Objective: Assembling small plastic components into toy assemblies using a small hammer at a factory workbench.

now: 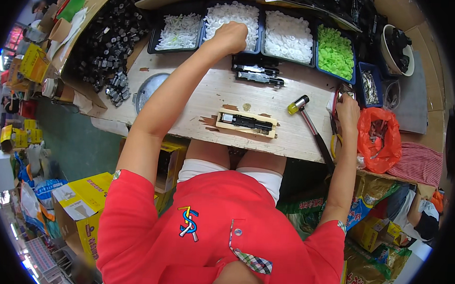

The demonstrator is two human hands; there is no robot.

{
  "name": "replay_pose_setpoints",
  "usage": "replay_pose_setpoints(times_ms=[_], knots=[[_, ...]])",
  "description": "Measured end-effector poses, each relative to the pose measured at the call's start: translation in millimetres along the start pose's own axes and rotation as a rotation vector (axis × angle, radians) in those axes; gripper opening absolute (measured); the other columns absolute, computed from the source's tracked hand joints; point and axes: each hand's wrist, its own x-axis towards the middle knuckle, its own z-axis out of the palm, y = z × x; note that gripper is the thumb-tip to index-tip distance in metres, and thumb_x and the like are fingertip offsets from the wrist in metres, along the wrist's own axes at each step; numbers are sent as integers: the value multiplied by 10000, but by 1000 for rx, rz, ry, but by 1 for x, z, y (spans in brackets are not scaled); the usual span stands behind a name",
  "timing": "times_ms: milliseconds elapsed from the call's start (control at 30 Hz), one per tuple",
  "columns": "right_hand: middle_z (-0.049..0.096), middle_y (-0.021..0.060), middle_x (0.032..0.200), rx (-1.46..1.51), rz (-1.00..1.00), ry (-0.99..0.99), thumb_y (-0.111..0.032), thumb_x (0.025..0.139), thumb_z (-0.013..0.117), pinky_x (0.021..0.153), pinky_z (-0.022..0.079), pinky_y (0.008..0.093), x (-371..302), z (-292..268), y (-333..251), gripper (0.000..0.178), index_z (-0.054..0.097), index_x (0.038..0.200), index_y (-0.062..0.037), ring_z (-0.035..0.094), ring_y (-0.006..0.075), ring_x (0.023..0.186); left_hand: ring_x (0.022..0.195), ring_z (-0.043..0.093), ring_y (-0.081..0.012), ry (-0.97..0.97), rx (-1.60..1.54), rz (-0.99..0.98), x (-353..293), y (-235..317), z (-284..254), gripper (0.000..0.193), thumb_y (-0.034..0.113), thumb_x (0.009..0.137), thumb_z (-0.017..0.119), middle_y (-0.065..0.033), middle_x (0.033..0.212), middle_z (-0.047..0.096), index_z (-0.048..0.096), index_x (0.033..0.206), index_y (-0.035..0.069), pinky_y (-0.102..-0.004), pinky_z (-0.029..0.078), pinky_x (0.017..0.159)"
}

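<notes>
My left hand is stretched out over a blue tray of small white plastic parts. Its fingers are curled closed, and whatever they may hold is hidden. On the right, my right hand reaches down to a small dish with its fingers pinched together; their tips are hidden among its contents. Between my arms, a long black assembly with a silvery block at one end lies in a pale wooden fixture near the table's front edge. Further back lie several similar black assemblies.
A hammer with a yellow-tipped head lies beside my right forearm. More trays hold white rings, pale strips and green pieces. Black parts are heaped at left, near a round metal dish. A red bag sits at right.
</notes>
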Motion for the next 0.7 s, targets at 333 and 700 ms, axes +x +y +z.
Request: replay_pose_setpoints(times_ms=[333, 700], knots=[[612, 193, 828, 461, 1, 100, -98, 730, 559, 695, 459, 374, -15, -5, 22, 259, 614, 971, -22, 591, 312, 768, 583, 621, -194, -18, -860, -140, -21, -19, -28, 212, 40, 670, 593, -158, 720, 615, 621, 844, -78, -268, 516, 527], [560, -2, 815, 1431, -236, -267, -45, 840, 572, 632, 409, 179, -89, -43, -116, 74, 607, 891, -5, 501, 57, 700, 786, 643, -225, -53, -1866, -63, -145, 18, 25, 149, -57, 756, 616, -151, 884, 634, 613, 905, -39, -336, 549, 690]])
